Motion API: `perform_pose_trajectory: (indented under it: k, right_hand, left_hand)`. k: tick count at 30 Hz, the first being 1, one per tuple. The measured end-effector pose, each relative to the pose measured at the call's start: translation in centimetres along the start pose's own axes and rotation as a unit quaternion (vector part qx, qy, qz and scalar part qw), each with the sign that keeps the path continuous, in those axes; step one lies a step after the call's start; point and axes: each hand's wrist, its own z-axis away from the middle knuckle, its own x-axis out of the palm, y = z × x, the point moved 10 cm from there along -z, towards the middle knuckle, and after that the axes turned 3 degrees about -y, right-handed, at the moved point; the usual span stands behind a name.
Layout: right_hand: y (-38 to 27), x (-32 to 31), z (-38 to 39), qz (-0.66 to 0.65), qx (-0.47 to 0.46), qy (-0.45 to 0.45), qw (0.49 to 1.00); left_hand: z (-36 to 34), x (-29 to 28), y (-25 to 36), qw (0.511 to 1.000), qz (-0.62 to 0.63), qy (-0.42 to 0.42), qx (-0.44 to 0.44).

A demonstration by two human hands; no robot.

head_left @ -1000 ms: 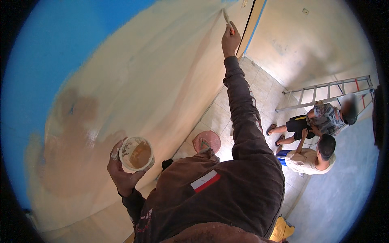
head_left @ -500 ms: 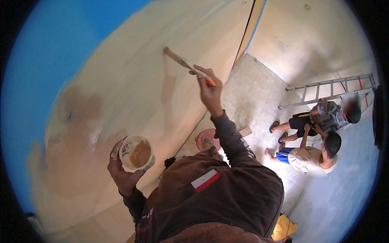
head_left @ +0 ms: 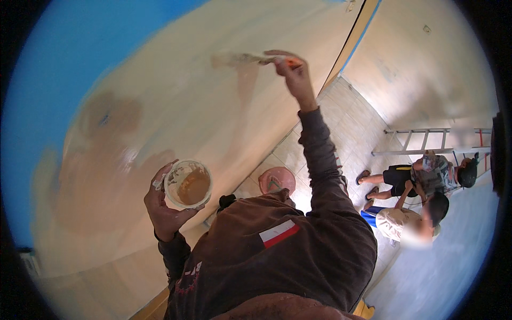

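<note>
In my right hand (head_left: 292, 74) is a paintbrush (head_left: 245, 58) with an orange handle end, its bristles smeared by motion against or close to the beige-painted wall (head_left: 192, 96). My fingers wrap round its handle. My left hand (head_left: 161, 208) grips a white plastic tub (head_left: 169, 184) by its side, fingers and thumb around it. Light brown paint (head_left: 195, 186) lies inside the tub, with smears up its inner wall. Bright blue paint (head_left: 48, 106) covers the wall's left and upper part.
Under my foot is a round pinkish stool or bucket top (head_left: 280, 178). To the right two people (head_left: 442, 165) (head_left: 405, 221) stand close together on the tiled floor (head_left: 320, 133). A metal ladder (head_left: 426, 141) leans behind them. A door frame edge (head_left: 346, 42) runs along the wall's right end.
My right hand has swept the brush rightward and slightly up along the wall. My left hand has shifted a little with the tub, and the whole view has turned slightly.
</note>
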Motion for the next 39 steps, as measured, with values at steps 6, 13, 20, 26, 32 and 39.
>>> perform_pose_trajectory:
  k: [6, 13, 20, 26, 32, 39]
  right_hand:
    - [1.8, -7.8, -2.8, 0.018, -0.034, 0.102, 0.994]
    - [-2.8, -8.7, -1.1, 0.169, -0.142, 0.306, 0.926]
    - [-9.6, 5.6, 1.5, 0.409, -0.18, 0.25, 0.859]
    - [-15.0, 10.7, 5.1, 0.237, -0.211, 0.159, 0.935]
    - [-16.4, 13.5, 2.8, -0.052, -0.094, 0.038, 0.993]
    - [-15.3, 8.7, -0.8, -0.13, -0.114, 0.135, 0.976]
  left_hand:
    - [0.3, -2.7, -0.4, 0.998, -0.057, 0.016, -0.001]
    - [0.3, -4.2, -0.8, 0.998, -0.055, 0.021, -0.012]
    - [0.2, -5.3, 0.9, 0.997, -0.073, 0.022, 0.008]
    - [0.7, -5.7, 3.7, 0.99, -0.135, 0.043, 0.014]
    - [1.1, -5.6, 4.0, 0.99, -0.125, 0.061, 0.0]
    - [1.1, -5.9, 4.8, 0.99, -0.115, 0.079, 0.003]
